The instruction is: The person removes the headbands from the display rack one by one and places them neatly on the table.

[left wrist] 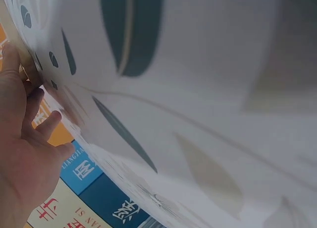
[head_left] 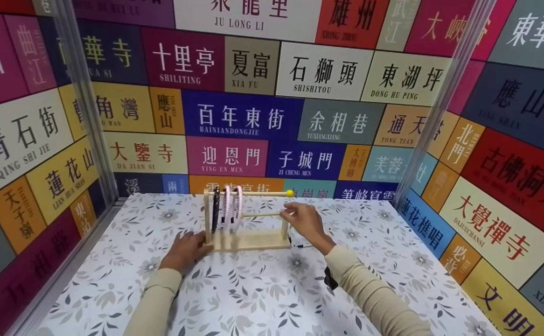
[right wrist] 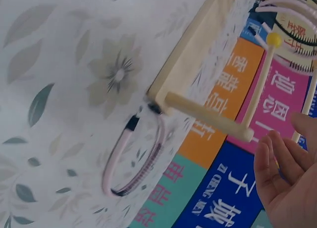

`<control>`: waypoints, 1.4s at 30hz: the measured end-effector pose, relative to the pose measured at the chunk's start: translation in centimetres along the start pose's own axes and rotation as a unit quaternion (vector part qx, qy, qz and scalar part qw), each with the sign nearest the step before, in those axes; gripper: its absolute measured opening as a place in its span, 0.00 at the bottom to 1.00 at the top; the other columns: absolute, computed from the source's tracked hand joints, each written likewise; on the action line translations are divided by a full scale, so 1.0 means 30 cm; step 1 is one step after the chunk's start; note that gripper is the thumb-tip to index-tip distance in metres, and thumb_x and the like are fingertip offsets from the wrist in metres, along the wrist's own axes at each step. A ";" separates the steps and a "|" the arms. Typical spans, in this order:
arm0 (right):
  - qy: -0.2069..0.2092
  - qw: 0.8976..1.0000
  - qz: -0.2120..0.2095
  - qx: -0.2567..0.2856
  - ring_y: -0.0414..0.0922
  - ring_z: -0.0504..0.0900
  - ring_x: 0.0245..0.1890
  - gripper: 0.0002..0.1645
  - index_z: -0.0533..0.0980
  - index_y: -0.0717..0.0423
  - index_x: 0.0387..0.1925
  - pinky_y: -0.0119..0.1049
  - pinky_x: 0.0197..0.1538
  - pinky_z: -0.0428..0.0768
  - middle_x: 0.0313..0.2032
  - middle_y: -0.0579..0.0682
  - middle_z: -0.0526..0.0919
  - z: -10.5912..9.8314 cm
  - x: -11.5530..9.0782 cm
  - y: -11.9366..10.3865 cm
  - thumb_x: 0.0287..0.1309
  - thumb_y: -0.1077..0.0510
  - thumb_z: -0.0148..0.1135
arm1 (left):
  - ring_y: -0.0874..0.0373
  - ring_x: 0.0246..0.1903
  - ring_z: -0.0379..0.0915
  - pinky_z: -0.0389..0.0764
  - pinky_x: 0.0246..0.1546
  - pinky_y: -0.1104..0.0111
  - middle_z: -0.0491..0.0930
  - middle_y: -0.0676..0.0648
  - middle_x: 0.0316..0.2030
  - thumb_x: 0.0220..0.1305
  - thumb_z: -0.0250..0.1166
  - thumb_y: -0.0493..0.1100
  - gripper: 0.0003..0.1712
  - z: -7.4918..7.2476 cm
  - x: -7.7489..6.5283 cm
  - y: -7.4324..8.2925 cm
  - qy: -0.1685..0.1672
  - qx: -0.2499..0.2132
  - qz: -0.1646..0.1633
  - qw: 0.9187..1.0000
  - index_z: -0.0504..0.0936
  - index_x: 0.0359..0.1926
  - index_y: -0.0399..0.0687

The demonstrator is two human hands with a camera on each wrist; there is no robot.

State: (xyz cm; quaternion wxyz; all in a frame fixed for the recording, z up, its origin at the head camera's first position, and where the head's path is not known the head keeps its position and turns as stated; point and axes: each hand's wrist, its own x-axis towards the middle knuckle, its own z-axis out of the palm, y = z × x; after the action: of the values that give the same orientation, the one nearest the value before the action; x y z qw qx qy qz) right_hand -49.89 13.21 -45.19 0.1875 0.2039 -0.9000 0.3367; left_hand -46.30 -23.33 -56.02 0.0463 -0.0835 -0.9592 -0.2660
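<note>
A light wooden rack stands on the table, with an upper rod ending in a yellow ball and a lower rod by the right post. A black headband and pink headbands hang at the left on the upper rod. My left hand holds the rack's left end, thumb in front. My right hand is at the top of the right post, below the ball. Its thumb and fingers stand apart in the right wrist view, with nothing clearly held. Another pink headband lies beside the right post.
A white leaf-and-flower cloth covers the table. Colourful sign-printed walls rise behind and on both sides, with metal corner posts at left and right.
</note>
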 end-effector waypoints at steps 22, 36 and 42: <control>-0.038 0.996 -0.078 0.015 0.44 0.90 0.34 0.21 0.87 0.57 0.52 0.38 0.35 0.88 0.37 0.48 0.92 0.193 0.031 -0.223 0.63 0.49 0.74 | 0.48 0.47 0.76 0.64 0.69 0.43 0.80 0.52 0.37 0.72 0.65 0.60 0.17 0.012 0.021 0.021 0.022 0.026 0.021 0.999 0.83 0.50 0.55; -0.029 0.998 -0.049 0.002 0.38 0.89 0.30 0.17 0.89 0.50 0.43 0.35 0.31 0.86 0.33 0.45 0.92 0.243 0.039 -0.252 0.59 0.44 0.77 | 0.51 0.44 0.75 0.66 0.67 0.45 0.78 0.53 0.36 0.71 0.65 0.62 0.18 0.016 0.048 0.003 0.005 0.046 -0.010 0.999 0.81 0.50 0.56; -0.012 0.999 -0.049 -0.016 0.35 0.87 0.27 0.12 0.89 0.47 0.38 0.34 0.29 0.84 0.30 0.42 0.91 0.262 0.044 -0.253 0.58 0.45 0.77 | 0.51 0.45 0.76 0.68 0.66 0.45 0.80 0.52 0.38 0.71 0.65 0.62 0.20 0.017 0.054 -0.006 -0.004 0.038 -0.023 0.999 0.82 0.54 0.57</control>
State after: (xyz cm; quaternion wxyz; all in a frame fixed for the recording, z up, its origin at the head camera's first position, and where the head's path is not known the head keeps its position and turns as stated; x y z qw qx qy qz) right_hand -48.84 2.30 -46.06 0.1963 0.2491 -0.8964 0.3097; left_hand -47.96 -23.01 -56.32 0.0393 -0.0602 -0.9705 -0.2303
